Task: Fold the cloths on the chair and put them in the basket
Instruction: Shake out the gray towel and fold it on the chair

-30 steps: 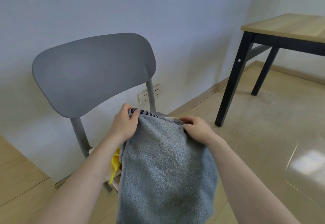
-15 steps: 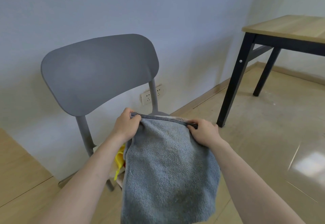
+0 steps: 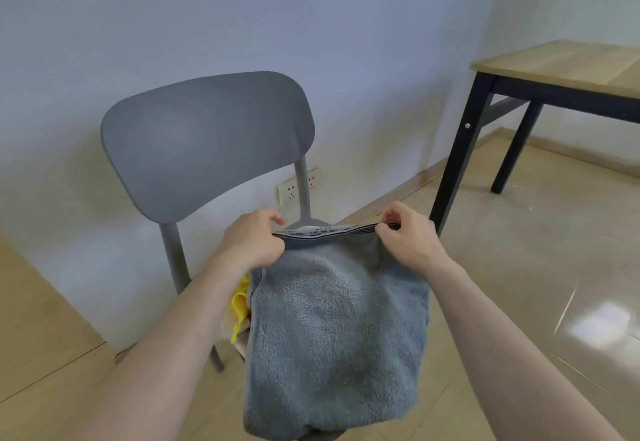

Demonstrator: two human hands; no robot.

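Hands (image 3: 330, 243) spread wider, stretching fluffy grey towel (image 3: 337, 329).

Fluffy grey terry towel (image 3: 337, 336), matt grey plastic chair (image 3: 207, 142), glossy tiled floor (image 3: 554, 267), wood-topped table (image 3: 571, 63)

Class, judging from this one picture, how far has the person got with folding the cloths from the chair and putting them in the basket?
Done: nothing visibly finished; no folded cloth or basket is in view. In hand: the left hand and right hand pinch the striped top edge of the grey towel, stretched out in front of the chair. Left: folding it, then the yellow cloth bunched beneath, and the basket.
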